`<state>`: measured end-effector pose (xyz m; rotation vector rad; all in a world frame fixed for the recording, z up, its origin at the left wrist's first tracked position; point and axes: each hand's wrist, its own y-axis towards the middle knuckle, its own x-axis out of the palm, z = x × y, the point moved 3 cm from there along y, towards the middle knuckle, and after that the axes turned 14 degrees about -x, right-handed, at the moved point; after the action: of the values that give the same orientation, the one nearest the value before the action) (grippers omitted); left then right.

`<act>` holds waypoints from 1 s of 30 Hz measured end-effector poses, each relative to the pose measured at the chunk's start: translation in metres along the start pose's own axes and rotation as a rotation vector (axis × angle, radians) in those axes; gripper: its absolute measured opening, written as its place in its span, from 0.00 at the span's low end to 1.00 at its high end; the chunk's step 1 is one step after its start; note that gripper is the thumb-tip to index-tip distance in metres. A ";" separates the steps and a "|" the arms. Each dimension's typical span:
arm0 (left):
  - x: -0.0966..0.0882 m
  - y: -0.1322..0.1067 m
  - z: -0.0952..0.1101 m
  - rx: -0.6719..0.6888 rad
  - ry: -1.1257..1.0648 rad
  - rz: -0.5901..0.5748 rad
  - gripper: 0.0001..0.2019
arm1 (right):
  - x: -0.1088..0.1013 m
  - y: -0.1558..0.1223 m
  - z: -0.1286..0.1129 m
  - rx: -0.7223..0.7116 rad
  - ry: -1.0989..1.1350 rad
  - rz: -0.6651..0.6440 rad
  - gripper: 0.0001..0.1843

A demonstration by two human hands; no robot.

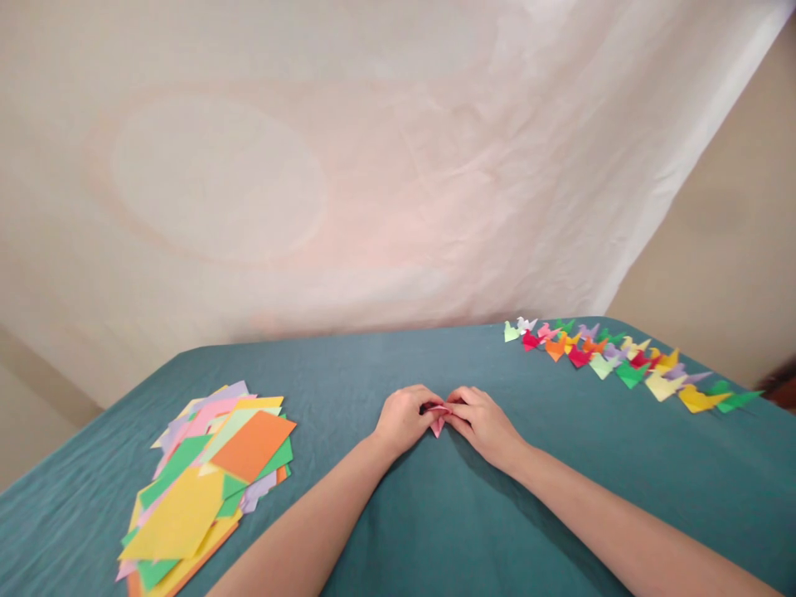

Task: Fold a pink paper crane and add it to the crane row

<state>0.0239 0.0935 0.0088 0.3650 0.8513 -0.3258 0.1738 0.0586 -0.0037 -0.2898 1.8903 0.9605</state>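
Pinching: the pink paper (437, 429) is gripped between the fingertips of the left hand (405, 420), at its nine o'clock, and of the right hand (483, 424), at its three o'clock, presumably so that both sides are steadied together.
Pink paper: held near six o'clock in the view, its visible point aimed toward six; whether the teal cloth (463, 531) is touched cannot be told.
Paper pile (180, 514): spread loosely between eight and nine o'clock from the hands, perhaps so that sheets are easily reached.
Paper birds (631, 374): ranged in slanting rows toward two o'clock, well apart, likely so that knocks are avoided.
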 end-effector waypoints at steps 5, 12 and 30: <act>-0.001 -0.002 0.001 0.010 0.002 0.007 0.08 | 0.002 0.000 0.001 -0.006 0.004 -0.010 0.11; 0.000 -0.002 0.000 0.010 0.026 0.018 0.09 | 0.003 0.000 0.001 -0.016 -0.014 -0.004 0.11; -0.001 -0.004 0.001 0.006 0.026 0.019 0.09 | -0.002 -0.002 0.003 0.081 0.214 0.067 0.14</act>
<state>0.0223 0.0900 0.0094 0.3834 0.8723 -0.3062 0.1776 0.0589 -0.0035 -0.2921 2.1411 0.9239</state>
